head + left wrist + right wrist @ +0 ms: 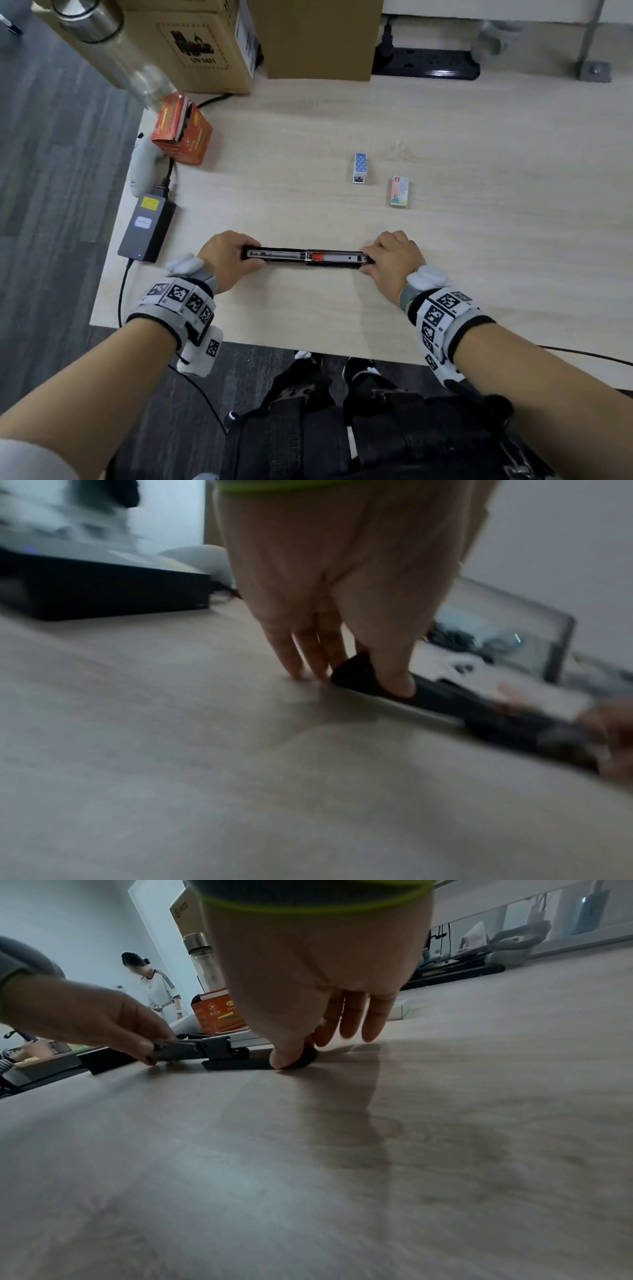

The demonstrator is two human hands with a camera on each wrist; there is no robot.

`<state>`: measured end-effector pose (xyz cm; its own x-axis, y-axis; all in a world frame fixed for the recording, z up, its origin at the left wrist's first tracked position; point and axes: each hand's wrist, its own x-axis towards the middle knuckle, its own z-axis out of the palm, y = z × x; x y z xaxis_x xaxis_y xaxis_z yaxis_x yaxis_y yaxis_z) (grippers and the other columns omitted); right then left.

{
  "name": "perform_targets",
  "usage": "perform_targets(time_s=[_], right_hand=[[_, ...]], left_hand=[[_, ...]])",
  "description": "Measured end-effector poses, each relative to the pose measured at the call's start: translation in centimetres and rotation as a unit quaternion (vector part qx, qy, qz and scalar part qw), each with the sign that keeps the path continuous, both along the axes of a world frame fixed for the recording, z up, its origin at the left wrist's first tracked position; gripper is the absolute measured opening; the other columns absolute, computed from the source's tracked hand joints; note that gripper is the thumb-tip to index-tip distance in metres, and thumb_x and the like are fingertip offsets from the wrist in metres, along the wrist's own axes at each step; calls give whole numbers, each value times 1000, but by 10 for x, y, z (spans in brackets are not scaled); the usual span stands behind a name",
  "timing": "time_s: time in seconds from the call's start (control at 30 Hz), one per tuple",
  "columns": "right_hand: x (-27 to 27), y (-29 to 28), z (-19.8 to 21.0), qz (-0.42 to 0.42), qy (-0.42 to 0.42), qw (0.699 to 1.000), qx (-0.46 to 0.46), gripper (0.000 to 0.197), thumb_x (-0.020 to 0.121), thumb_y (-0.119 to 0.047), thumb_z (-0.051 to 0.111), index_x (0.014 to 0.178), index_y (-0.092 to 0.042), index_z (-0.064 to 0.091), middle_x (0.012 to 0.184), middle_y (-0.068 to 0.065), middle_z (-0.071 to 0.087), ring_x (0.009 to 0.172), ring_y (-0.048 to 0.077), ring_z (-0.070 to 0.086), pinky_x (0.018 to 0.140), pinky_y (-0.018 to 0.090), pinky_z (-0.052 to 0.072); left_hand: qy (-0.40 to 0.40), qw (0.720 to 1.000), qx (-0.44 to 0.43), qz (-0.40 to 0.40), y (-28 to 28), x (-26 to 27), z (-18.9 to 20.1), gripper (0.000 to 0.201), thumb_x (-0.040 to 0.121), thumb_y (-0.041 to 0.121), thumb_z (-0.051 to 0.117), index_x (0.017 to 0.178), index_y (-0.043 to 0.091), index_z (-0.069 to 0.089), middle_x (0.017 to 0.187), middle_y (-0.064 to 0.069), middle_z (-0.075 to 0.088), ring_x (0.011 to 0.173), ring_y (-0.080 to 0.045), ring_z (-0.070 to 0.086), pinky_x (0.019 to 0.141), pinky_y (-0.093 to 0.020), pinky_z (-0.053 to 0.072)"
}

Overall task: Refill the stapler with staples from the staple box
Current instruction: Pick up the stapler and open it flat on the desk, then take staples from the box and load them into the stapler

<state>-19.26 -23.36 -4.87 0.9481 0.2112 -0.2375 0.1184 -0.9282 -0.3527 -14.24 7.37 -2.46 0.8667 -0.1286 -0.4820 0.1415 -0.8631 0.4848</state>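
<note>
A black stapler (308, 257) lies folded out flat on the wooden table (308, 308), its metal staple channel with an orange-red pusher facing up. My left hand (226, 257) pinches its left end, thumb on the near side (394, 680). My right hand (390, 257) pinches the right end, thumb (284, 1058) pressed to the black tip. Two small staple boxes stand beyond the stapler to the right: a blue dotted one (360, 168) and a pastel one (399, 191). Neither hand touches them.
An orange carton (181, 128) and a black power adapter (147, 226) with its cable sit at the table's left edge. Cardboard boxes (205, 44), a clear bottle (113, 41) and a power strip (424, 63) line the back. Another person (154, 985) stands beyond the table.
</note>
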Motion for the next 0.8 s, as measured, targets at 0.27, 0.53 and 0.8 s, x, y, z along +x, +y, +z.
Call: perform_targets(time_s=[0.27,0.53,0.8], right_hand=[[-1,-6,0,-24,6,1000,10,28,79,-28,72,101,-12,67,94,10,59,93,34,50,74,40,43],[15,-39,24,-80,33,994,61,33,77,-18,63,110,-18,64,106,4,59,106,26,47,88,38,44],[80,-54,24,-233,89,968,21,59,80,-51,59,130,-26,40,118,9,57,108,30,52,86,40,47]], left_hand=[[-153,976,44,-151,-12,-9,-16,40,73,31,76,110,21,63,98,-4,65,90,-28,55,77,-41,46],[-179,961,-4,-210,-48,-2,-25,28,72,29,77,98,21,66,85,-1,67,77,-27,58,67,-38,47],[-166,964,-22,-207,-76,12,-23,27,73,26,77,98,21,68,84,-2,67,74,-26,56,65,-32,41]])
